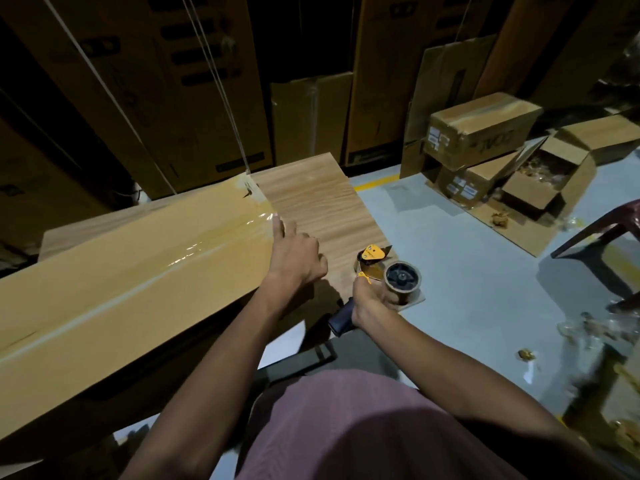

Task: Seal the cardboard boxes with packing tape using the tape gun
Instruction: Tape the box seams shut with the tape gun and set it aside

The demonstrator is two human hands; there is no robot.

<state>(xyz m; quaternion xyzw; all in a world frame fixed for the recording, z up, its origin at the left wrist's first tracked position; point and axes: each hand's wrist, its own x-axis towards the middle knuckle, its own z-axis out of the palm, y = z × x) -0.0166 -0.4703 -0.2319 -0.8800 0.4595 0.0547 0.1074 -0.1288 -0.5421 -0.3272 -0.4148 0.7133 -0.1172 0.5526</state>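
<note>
Your left hand (294,252) rests on the wooden table (332,209) at the end of the long flat cardboard box (114,292), forefinger stretched out to the glossy packing tape (194,252) along its seam, the other fingers loosely curled. Your right hand (372,299) grips the handle of the tape gun (388,275), which sits at the table's near corner, just beside the box's end. Smaller cardboard boxes (485,133), one open, lie on the grey floor (467,289) well apart to the right.

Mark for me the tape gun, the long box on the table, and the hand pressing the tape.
tape gun (372,255): head view, on its orange plate.
long cardboard box (104,306): head view, on its top face.
left hand (294,252): head view, on the back of the hand.
</note>
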